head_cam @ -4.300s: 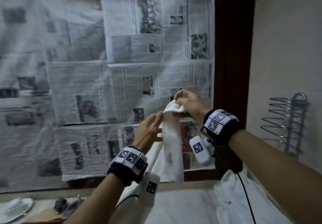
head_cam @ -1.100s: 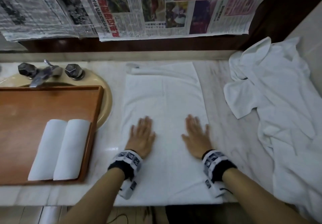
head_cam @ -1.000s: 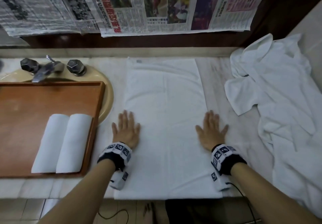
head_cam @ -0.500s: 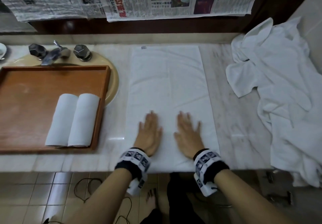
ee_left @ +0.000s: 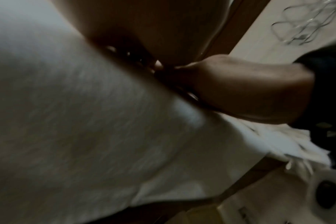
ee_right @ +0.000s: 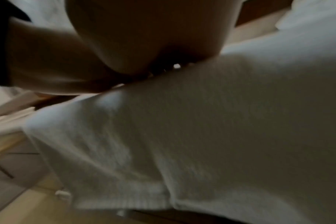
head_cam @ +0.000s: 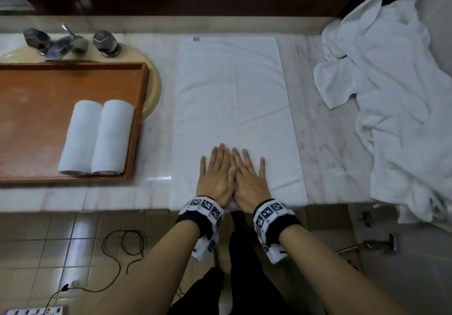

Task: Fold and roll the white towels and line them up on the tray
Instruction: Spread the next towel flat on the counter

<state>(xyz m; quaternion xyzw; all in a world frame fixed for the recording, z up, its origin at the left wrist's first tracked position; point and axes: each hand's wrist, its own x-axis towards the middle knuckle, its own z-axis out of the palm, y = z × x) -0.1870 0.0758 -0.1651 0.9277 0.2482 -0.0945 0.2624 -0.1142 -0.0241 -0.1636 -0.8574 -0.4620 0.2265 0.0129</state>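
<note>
A white towel [head_cam: 232, 99] lies spread flat on the marble counter, its near edge at the counter's front. My left hand [head_cam: 215, 172] and right hand [head_cam: 248, 174] press flat on its near middle, side by side and touching, fingers straight. Left of the towel, a brown wooden tray [head_cam: 36, 89] holds two rolled white towels [head_cam: 96, 138] lying side by side at its right end. Both wrist views are blurred; they show the towel [ee_left: 86, 128] [ee_right: 201, 136] close up under dark palms.
A heap of loose white towels [head_cam: 396, 99] covers the counter's right end. Taps [head_cam: 71, 43] and a beige basin rim [head_cam: 154, 87] sit behind the tray. Newspaper hangs along the back wall. Below the counter are tiled floor, a cable [head_cam: 122, 248] and a power strip.
The towel went from held up in the air to spread on the counter. My hands slid apart over it, then came together; now they touch at its near middle.
</note>
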